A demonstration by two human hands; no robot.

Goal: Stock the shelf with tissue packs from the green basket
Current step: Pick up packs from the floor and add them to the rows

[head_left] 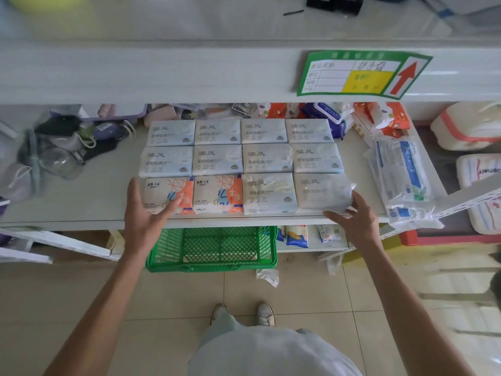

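View from the head, looking down at a shop shelf. Nearest the viewer: a pair of pale shoes [264, 313] on the tiled floor [81, 308], and two bare forearms reaching forward.

Left hand [147, 215]: open, fingers straight and spread, thumb raised, holding nothing. Its fingertips overlap the front left corner of an orange-patterned tissue pack [173, 191]; contact cannot be confirmed.

Right hand [355, 221]: open, fingers spread and slightly bent, holding nothing. Its fingertips lie at the front right edge of the pale end pack [320, 192], whose loose wrapper stands up just above the hand.

Green basket [211, 267]: on the floor between and below the two hands, partly under the shelf [89, 202], its mesh bottom visible. A crumpled wrapper [268, 276] lies just beside its right corner.

The packs lie flat on the shelf in three rows of four, edges touching. The front row holds two orange-patterned packs on the left and two pale ones on the right. Beyond it are a middle row [217, 160] and a back row [218, 131], both pale blue.

To the right of the rows, near the right hand, lies a clear bag with blue print [401, 172]. Farthest, a green-bordered price label [363, 73] with a red arrow is stuck to the edge of the shelf above.
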